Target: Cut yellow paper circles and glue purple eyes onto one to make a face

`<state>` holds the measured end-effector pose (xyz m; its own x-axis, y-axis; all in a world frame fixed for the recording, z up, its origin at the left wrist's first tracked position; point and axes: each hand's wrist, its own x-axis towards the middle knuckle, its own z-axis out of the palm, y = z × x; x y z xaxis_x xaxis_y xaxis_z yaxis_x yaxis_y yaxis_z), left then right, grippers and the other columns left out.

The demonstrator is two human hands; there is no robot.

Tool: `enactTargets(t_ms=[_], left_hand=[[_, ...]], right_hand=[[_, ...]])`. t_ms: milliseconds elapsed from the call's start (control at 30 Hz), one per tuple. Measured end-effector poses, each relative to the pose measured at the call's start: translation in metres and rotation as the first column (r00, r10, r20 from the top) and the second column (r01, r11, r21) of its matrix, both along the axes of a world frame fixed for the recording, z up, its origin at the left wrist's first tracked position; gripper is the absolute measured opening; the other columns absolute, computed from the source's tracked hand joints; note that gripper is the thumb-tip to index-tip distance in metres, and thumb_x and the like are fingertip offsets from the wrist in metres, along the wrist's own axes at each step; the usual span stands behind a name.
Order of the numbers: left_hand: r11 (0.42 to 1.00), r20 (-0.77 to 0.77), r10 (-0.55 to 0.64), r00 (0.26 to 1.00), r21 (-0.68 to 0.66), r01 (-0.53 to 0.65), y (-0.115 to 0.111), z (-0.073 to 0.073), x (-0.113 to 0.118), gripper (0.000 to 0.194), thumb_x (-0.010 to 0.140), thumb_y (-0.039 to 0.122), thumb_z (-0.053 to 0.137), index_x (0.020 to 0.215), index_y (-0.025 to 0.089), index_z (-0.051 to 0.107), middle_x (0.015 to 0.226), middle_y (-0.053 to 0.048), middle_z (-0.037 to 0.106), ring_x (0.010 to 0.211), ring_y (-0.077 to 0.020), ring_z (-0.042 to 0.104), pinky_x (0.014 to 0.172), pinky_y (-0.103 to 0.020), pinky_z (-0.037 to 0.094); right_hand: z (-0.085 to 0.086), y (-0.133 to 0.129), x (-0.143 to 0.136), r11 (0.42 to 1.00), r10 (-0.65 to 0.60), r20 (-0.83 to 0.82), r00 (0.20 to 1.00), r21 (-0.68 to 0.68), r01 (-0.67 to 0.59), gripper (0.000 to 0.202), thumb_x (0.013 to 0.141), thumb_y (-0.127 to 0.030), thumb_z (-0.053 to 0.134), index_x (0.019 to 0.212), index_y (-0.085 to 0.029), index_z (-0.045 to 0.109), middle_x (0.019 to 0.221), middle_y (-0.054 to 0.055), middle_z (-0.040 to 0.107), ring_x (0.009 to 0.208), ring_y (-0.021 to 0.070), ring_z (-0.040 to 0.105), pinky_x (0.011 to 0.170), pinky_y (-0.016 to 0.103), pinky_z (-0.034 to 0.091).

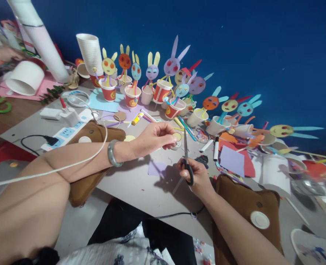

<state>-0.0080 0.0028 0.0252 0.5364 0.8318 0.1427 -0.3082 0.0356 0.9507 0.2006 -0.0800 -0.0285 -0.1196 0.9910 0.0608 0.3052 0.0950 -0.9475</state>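
My left hand (158,138), a bangle on its wrist, is raised over the table with thumb and fingers pinched together. At its fingertips shows a small yellow paper piece (177,136); its exact outline is hard to make out. My right hand (197,176) grips black-handled scissors (186,151), blades pointing up and away from me, close beside the yellow piece. The blades look nearly together. Below my hands a purple paper square (156,168) lies on the grey table (129,184).
Paper rabbits stand in paper cups (132,95) along the blue wall. A power strip (66,136) and a white cable lie left, the cable crossing my left forearm. Brown cushions (248,213) are under both arms. Purple sheets (231,161) and markers (216,149) lie right. Another person's hand (3,59) is far left.
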Motion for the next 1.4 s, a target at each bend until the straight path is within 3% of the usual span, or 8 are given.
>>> enactTargets(t_ms=[300,467,600,733,833,1033,1233,1400], left_hand=[[0.976,-0.088,0.199,0.976,0.104,-0.19,0.022,-0.007,0.005,0.015,0.088,0.017,0.067,0.078,0.015,0.056,0.065,0.003,0.066,0.055,-0.0043,0.057,0.059,-0.02,0.047],[0.95,-0.195,0.303,0.933,0.133,-0.281,0.036,0.004,-0.001,0.016,0.093,0.015,0.061,0.079,0.014,0.056,0.068,0.002,0.065,0.056,-0.004,0.057,0.061,-0.02,0.046],[0.934,-0.402,0.339,0.851,0.252,-0.253,0.034,0.022,-0.029,0.012,0.088,0.015,0.067,0.079,0.012,0.06,0.07,0.001,0.064,0.06,-0.0042,0.057,0.064,-0.021,0.043],[0.945,-0.701,0.252,0.667,0.326,-0.015,0.022,0.027,-0.068,0.01,0.079,0.018,0.073,0.075,0.011,0.068,0.068,0.0,0.065,0.061,-0.0064,0.053,0.066,-0.023,0.04],[0.95,-0.889,0.129,0.439,0.238,0.203,0.007,0.023,-0.086,0.016,0.074,0.026,0.074,0.081,0.012,0.075,0.071,-0.001,0.071,0.065,-0.0102,0.057,0.066,-0.023,0.04],[0.909,-0.984,0.164,0.076,0.18,0.376,-0.023,0.021,-0.082,0.023,0.077,0.028,0.066,0.09,0.015,0.079,0.073,-0.002,0.072,0.062,-0.0124,0.056,0.06,-0.025,0.037],[0.893,-0.964,0.243,-0.11,0.177,0.414,-0.036,0.034,-0.068,0.021,0.075,0.025,0.069,0.09,0.016,0.081,0.082,-0.005,0.075,0.063,-0.0138,0.055,0.062,-0.026,0.036],[0.881,-0.948,0.261,-0.185,0.155,0.447,-0.038,0.033,-0.063,0.022,0.078,0.027,0.07,0.095,0.018,0.081,0.09,-0.006,0.077,0.069,-0.015,0.059,0.065,-0.025,0.039]], right_hand=[[0.003,0.004,0.0,0.949,-0.187,0.105,0.977,0.277,0.152,0.037,0.078,-0.056,0.073,0.072,-0.023,0.057,0.066,0.0,0.057,0.062,0.0168,0.048,0.061,0.032,0.038],[0.0,0.009,0.003,0.809,-0.248,0.447,0.86,0.583,-0.07,0.034,0.077,-0.045,0.076,0.071,-0.023,0.05,0.076,0.003,0.063,0.072,0.0204,0.057,0.078,0.04,0.038],[-0.007,0.013,0.001,0.692,-0.323,0.57,0.756,0.687,-0.222,0.029,0.079,-0.043,0.071,0.072,-0.023,0.051,0.073,0.003,0.064,0.074,0.0222,0.059,0.078,0.04,0.036],[-0.012,0.017,-0.001,0.664,-0.36,0.573,0.736,0.711,-0.229,0.028,0.083,-0.044,0.067,0.073,-0.022,0.053,0.073,0.004,0.064,0.074,0.0215,0.059,0.077,0.038,0.035],[-0.017,0.023,0.001,0.707,-0.368,0.579,0.727,0.682,-0.186,0.032,0.083,-0.048,0.068,0.071,-0.022,0.054,0.072,0.003,0.063,0.073,0.0213,0.059,0.077,0.038,0.034],[-0.023,0.03,0.002,0.77,-0.348,0.655,0.671,0.608,-0.194,0.031,0.082,-0.049,0.067,0.074,-0.02,0.061,0.076,0.006,0.067,0.077,0.0234,0.059,0.078,0.038,0.032],[-0.021,0.029,-0.004,0.789,-0.311,0.671,0.673,0.578,-0.211,0.03,0.083,-0.048,0.067,0.073,-0.02,0.063,0.078,0.008,0.068,0.081,0.0245,0.058,0.079,0.038,0.03],[-0.02,0.029,-0.005,0.805,-0.293,0.655,0.696,0.562,-0.19,0.03,0.083,-0.047,0.068,0.074,-0.019,0.062,0.08,0.008,0.069,0.081,0.0241,0.058,0.08,0.038,0.029]])
